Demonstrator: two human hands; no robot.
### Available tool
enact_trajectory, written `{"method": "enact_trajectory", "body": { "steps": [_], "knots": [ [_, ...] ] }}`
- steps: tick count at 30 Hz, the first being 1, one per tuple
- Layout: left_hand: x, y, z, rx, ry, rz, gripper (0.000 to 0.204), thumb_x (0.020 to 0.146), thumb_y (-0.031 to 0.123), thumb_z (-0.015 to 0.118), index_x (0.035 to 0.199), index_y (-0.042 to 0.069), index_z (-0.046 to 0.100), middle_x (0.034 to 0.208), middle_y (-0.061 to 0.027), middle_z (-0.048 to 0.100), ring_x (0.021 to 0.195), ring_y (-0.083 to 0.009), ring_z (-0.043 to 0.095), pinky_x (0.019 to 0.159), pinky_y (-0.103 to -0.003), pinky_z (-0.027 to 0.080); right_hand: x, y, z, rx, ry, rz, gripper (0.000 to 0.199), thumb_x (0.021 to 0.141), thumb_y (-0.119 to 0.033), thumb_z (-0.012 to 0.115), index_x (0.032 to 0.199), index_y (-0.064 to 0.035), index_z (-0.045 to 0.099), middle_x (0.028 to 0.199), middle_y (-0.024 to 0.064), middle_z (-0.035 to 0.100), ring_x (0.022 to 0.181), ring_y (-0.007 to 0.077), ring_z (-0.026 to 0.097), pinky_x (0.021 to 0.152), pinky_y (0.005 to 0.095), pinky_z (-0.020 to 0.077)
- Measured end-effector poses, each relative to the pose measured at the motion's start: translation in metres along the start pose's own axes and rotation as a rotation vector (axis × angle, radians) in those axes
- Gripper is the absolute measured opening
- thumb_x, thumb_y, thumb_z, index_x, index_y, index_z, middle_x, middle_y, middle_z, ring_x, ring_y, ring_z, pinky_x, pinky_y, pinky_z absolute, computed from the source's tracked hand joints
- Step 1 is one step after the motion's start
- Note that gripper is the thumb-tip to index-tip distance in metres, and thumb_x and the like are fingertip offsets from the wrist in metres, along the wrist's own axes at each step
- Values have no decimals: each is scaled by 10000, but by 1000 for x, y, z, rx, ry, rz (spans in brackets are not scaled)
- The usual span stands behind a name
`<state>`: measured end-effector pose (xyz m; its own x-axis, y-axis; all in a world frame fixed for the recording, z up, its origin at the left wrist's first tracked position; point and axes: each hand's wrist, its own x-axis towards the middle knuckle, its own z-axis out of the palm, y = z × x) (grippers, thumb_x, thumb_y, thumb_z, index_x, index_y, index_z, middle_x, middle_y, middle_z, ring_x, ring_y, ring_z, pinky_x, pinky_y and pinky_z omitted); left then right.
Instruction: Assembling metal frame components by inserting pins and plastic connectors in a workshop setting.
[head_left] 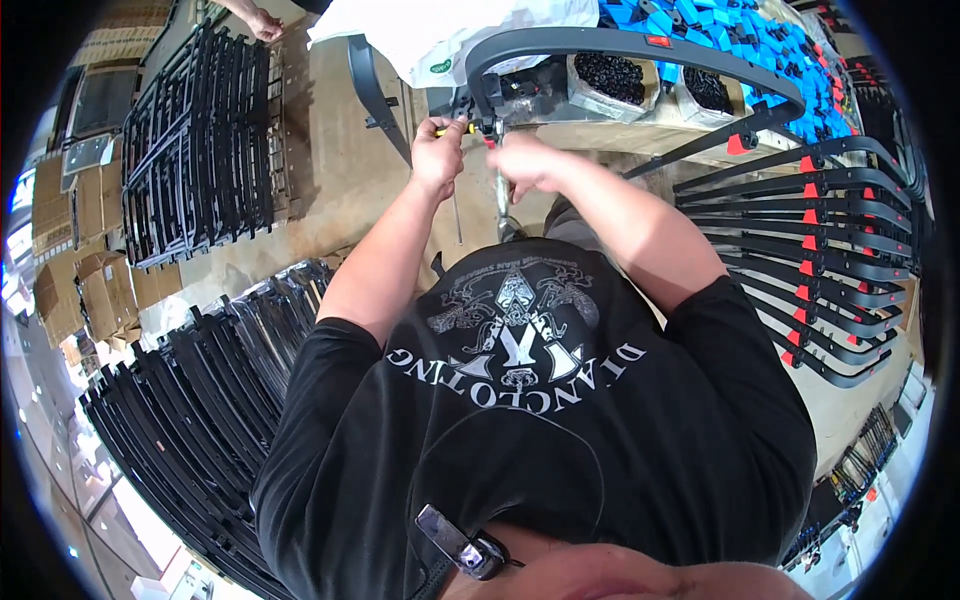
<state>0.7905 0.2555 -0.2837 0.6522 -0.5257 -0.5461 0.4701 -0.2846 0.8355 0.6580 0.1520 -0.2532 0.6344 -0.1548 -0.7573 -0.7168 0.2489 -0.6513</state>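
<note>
My left hand (pixel 438 158) is closed round a tool with a yellow-and-black handle (pixel 470 129), mostly hidden in the fist. A thin metal rod (pixel 458 218) hangs below that hand; whether it belongs to the tool cannot be seen. My right hand (pixel 528 163) is slightly blurred, its fingers bent toward a small red part (pixel 490 143) at the frame's joint; what it grips, if anything, is unclear. Both hands are at the near end of a dark grey curved frame (pixel 620 42), which lies across the workbench. Below the joint, a pale upright shaft (pixel 502 195) partly shows beside my right fingers.
Boxes of small black parts (pixel 610 78) and a heap of blue pieces (pixel 700 30) sit on the bench beside a white bag (pixel 420 35). Curved frames with red parts (pixel 810 260) stack at right. Black frames (pixel 200 150) fill the left. Another person's hand (pixel 265 25) shows far left.
</note>
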Motion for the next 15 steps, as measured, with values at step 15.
{"method": "enact_trajectory", "body": {
  "steps": [15],
  "knots": [
    [2, -9, -6, -26, -10, 9, 227, 939, 229, 729, 978, 108, 541, 595, 37, 471, 409, -63, 363, 361, -269, 242, -3, -2, 0, 18, 26, -40, 224, 911, -239, 594, 927, -17, 625, 741, 118, 651, 529, 235, 608, 434, 371, 479]
  ]
}}
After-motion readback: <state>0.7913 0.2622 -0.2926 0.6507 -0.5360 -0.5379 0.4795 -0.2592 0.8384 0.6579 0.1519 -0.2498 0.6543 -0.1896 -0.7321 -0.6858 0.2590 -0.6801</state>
